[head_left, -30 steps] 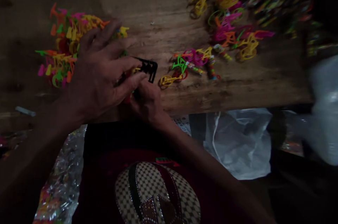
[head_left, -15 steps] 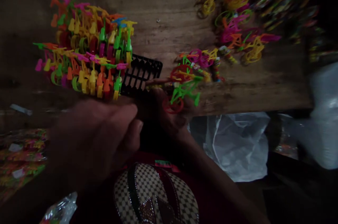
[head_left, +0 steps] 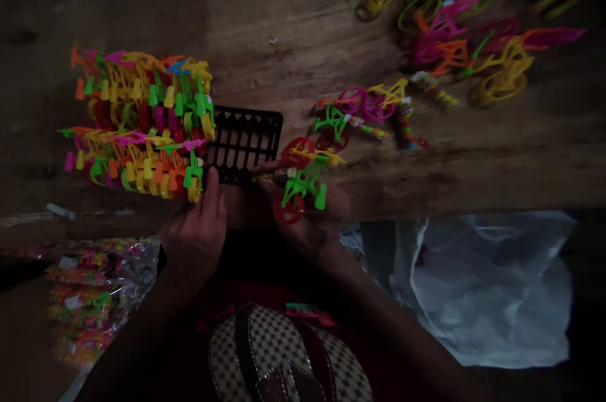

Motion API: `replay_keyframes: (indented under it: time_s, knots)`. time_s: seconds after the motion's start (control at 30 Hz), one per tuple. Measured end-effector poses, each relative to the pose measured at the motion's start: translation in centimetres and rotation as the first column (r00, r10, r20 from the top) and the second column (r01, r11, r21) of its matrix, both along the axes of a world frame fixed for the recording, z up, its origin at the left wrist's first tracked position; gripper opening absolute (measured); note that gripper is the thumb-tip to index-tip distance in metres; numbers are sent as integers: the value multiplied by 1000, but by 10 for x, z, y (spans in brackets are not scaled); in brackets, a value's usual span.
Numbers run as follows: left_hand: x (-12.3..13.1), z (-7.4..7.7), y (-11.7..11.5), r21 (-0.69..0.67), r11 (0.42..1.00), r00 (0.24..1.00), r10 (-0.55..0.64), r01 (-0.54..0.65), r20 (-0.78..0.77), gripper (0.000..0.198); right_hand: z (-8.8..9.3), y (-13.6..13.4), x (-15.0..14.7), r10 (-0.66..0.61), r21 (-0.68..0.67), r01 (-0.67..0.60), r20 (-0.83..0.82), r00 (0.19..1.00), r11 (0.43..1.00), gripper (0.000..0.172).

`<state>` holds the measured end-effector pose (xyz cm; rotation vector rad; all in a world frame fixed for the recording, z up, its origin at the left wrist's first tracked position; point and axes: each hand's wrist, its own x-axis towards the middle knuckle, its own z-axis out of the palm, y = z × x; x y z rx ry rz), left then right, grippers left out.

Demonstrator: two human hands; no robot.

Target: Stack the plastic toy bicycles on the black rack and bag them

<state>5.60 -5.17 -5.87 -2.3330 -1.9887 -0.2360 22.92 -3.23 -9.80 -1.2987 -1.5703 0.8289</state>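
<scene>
My right hand (head_left: 315,219) is closed on a small plastic toy bicycle (head_left: 303,184), with green frame, red wheels and yellow parts. A small candy-filled tube (head_left: 281,175) sticks out from it to the left, by the rack's front right corner. My left hand (head_left: 199,228) rests at the rack's front edge, index finger stretched out against the row's end; nothing shows in it. The black slotted rack (head_left: 274,137) lies on the table, its right slots bare. Two rows of colourful toy bicycles (head_left: 142,149) stand packed on its left part.
Loose toy bicycles (head_left: 504,70) and candy tubes (head_left: 433,83) lie at the right of the wooden table (head_left: 265,67). Below the front edge are a white plastic bag (head_left: 492,288) at right and clear bags of packed toys (head_left: 95,291) at left. A patterned cap's brim (head_left: 265,339) shows below.
My left hand, raised and blurred near the camera before, has come down to the rack's front edge, index finger extended. My right hand still holds the toy bicycle. The view has shifted.
</scene>
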Motion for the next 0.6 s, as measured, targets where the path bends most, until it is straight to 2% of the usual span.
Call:
replay_keyframes:
  time_s: [0.13,0.3,0.47,0.6]
  knots:
    - [0,5,7,11,999,988,-49,51,-147,41,6,5,-1,-37,196,45,-42,998,980,16]
    - [-12,2,14,2,1000,969,-18,19,-246,40,12,9,-2,-50,221,61,-55,997,973,13]
    - [-34,-12,14,15,998,993,-54,56,-102,38,10,8,-3,-51,213,67,-78,996,975,15]
    - [-37,-18,11,129,991,998,-39,45,-43,31,6,7,-4,-65,191,80,-85,994,978,13]
